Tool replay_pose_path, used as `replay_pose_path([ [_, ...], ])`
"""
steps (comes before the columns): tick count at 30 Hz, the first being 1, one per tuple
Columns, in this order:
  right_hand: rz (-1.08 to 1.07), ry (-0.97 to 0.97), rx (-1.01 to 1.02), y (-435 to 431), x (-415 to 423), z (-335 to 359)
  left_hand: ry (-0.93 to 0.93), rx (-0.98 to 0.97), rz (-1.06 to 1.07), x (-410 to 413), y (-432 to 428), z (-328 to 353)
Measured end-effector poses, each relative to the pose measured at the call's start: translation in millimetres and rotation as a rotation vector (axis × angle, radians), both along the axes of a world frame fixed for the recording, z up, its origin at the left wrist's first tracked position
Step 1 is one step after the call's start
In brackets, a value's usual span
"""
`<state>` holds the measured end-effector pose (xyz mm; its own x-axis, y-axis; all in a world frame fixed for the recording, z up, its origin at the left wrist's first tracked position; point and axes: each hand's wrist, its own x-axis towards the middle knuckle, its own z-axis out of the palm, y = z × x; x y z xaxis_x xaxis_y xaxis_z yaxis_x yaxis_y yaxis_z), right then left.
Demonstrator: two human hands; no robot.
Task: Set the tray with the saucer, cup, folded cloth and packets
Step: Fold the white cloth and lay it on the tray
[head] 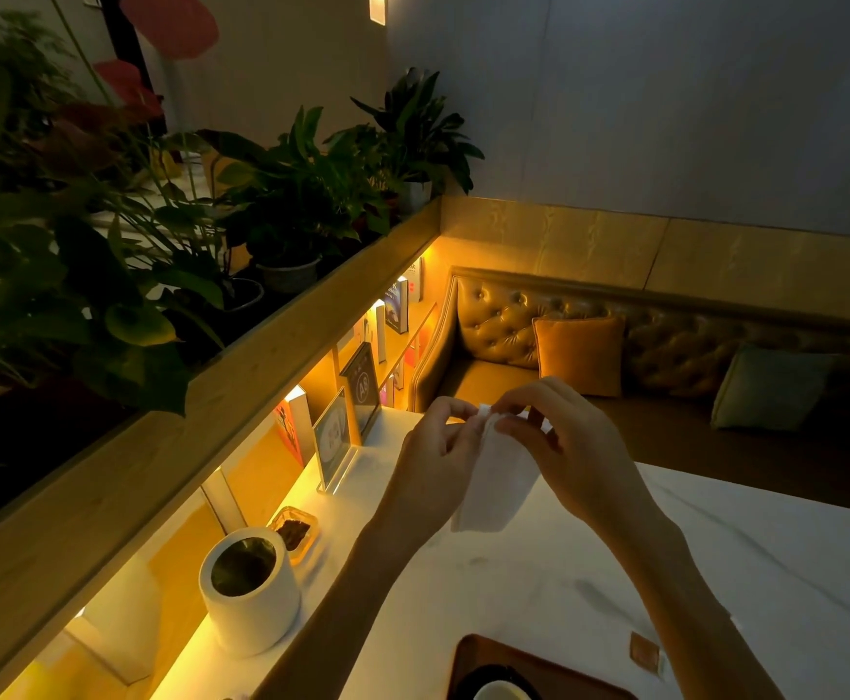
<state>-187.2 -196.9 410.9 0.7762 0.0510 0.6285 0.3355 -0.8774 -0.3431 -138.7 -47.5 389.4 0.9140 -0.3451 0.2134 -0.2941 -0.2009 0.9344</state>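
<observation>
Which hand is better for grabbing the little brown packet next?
Probably the right hand: the brown packet lies on the table right of the tray, beside that arm. The left hand is farther from it. Both pinch the white cloth now.

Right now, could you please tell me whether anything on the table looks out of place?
One brown packet lies on the bare table just right of the tray, not on it. The white cloth is held up by the left hand and right hand, off the tray. Nothing looks spilled or damaged.
</observation>
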Motion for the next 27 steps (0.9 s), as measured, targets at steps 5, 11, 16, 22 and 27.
replay_pose_path([
  [5, 0.012, -0.005, 0.102, -0.9, 0.2, 1.9, 0.008, -0.033, -0.136, -2.6, 5.0, -0.3],
  [11, 0.020, -0.036, 0.158, -1.5, 1.2, 0.1, 0.046, -0.097, -0.153, -1.6, 8.8, -0.2],
  [16, 0.013, -0.082, 0.154, -2.5, 1.5, -2.3, 0.067, -0.127, -0.158, -3.0, 5.7, -0.6],
  [22, 0.014, -0.073, 0.140, -2.1, 1.9, -6.1, 0.126, -0.159, -0.189, -2.5, 8.9, 3.1],
  [27, 0.003, -0.117, 0.119, -3.0, 4.3, -4.6, 0.130, -0.139, -0.176, -3.0, 5.5, 3.5],
])
